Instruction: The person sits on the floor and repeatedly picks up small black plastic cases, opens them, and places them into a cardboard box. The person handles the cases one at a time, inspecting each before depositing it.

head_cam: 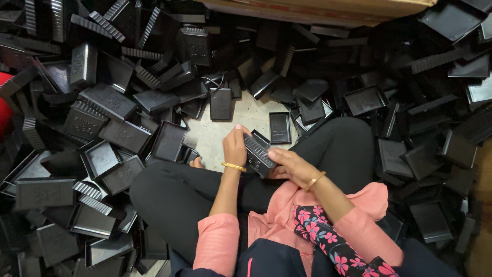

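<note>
A: The black ribbed plastic casing [259,153] was held over the lap, between the crossed knees. The left hand [235,146] was closed around its upper end, fingers curled over the edge. The right hand [288,165] was wrapped under its lower end, thumb laid along the ribbed face.

B: How would the fitting be judged best done?

A: The two halves would likely need to be lined up squarely before being pressed, with the grip kept at both ends so the piece is not twisted. Whether they were already seated could not be told.

B: What was noted around?

A: A heap of black plastic trays and lids [110,133] was piled on all sides, some lying face up, some ribbed side up. A bare patch of tiled floor [241,115] was left in front, with one flat lid [280,127] lying on it. A cardboard box [318,9] was seen at the top edge, a gold bangle [233,166] on the left wrist, another on the right.

B: Obstacles?

A: The pile was crowded close against the knees; little free floor was left.
</note>
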